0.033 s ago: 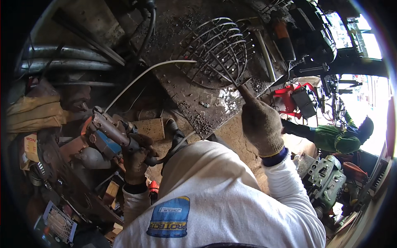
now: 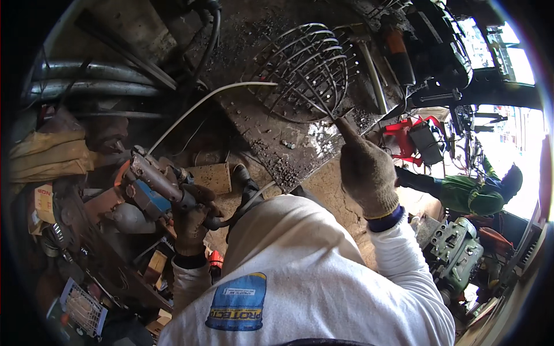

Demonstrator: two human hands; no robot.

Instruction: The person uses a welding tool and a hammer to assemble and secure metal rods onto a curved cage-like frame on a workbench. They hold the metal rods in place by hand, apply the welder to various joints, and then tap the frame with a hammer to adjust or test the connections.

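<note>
Ahead, between both hands point(image 2: 369, 176), lies the curved-bar metal frame point(image 2: 311, 67).

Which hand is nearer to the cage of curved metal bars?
Right. The right hand is beside the near rim of the cage; the left hand is well away, off to its left.

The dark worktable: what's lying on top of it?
On the worktable are a cage of curved metal bars, a long-handled tool and scattered dark bits. The surface directly beneath them is covered, so anything there can't be seen.
</note>
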